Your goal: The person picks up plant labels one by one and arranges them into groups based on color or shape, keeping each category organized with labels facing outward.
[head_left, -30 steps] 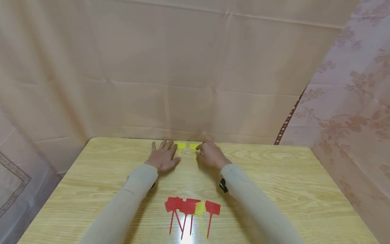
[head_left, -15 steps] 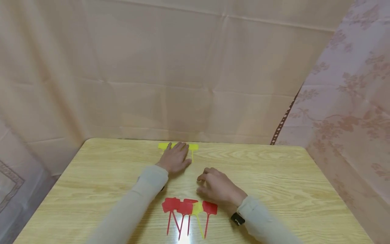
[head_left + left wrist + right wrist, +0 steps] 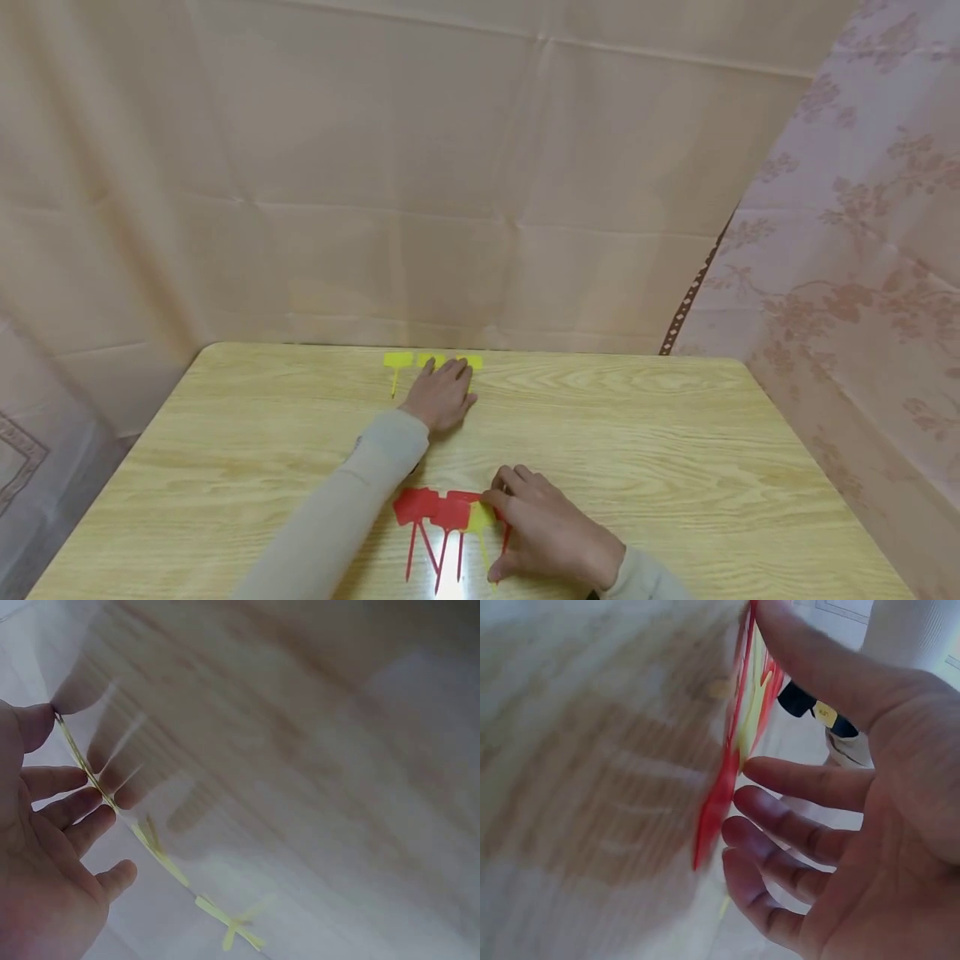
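Observation:
A row of yellow T-shaped plant labels lies along the table's back edge; the leftmost label (image 3: 398, 360) shows whole. My left hand (image 3: 438, 398) rests over the labels to its right, fingers straight and partly covering them. The left wrist view shows its fingertips right at the labels, with another yellow label (image 3: 229, 921) beyond the little finger. At the front, my right hand (image 3: 551, 529) reaches over a loose group of red labels (image 3: 414, 505) and one yellow label (image 3: 478, 518). Its index finger and thumb are spread along the yellow one, the other fingers loosely bent. It hides most of the rightmost red label.
Both groups lie on a wood-grain table (image 3: 630, 450) with rounded back corners. Directly behind it hangs a beige cloth (image 3: 450, 208); a flower-patterned cloth (image 3: 870, 275) hangs at the right. A bright glare spot shows under the front labels' stems.
My right hand has left the back row and come down to the front group. My left hand has shifted right along the back row, uncovering the leftmost yellow label.

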The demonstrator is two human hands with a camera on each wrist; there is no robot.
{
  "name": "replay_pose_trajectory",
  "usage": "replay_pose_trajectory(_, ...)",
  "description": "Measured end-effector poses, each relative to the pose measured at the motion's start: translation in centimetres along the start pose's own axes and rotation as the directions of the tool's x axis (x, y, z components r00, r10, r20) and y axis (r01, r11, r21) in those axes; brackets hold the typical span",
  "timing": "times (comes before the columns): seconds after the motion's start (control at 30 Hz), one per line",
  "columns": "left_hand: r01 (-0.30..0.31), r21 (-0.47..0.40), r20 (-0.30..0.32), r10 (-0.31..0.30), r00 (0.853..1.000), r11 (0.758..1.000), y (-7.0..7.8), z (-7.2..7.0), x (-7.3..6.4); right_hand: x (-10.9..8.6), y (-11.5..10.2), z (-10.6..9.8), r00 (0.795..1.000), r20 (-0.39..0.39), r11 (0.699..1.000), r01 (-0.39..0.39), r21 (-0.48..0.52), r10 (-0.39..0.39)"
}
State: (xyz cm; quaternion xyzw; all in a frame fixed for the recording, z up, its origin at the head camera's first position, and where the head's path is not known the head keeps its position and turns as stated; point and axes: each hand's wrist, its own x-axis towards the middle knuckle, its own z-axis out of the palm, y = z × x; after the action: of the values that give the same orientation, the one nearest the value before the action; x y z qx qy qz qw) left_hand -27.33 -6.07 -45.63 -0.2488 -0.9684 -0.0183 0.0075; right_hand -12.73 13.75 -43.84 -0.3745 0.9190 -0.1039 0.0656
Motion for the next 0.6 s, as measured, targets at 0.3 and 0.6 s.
replay_pose_trajectory(0.3,-0.015,-0.004,0.007,0.015,1.0,1.0,0.1,0.3,0.1,0.3,-0.6,-0.1,0.998,0.01,0.997,-0.066,0.039,0.065)
replay_pose_trajectory(0.6,0.0,-0.026,0.042,0.001,0.999,1.0,0.4,0.0,0.2,0.5,-1.2,0.0,0.996,0.005,0.996,-0.089,0.001,0.089)
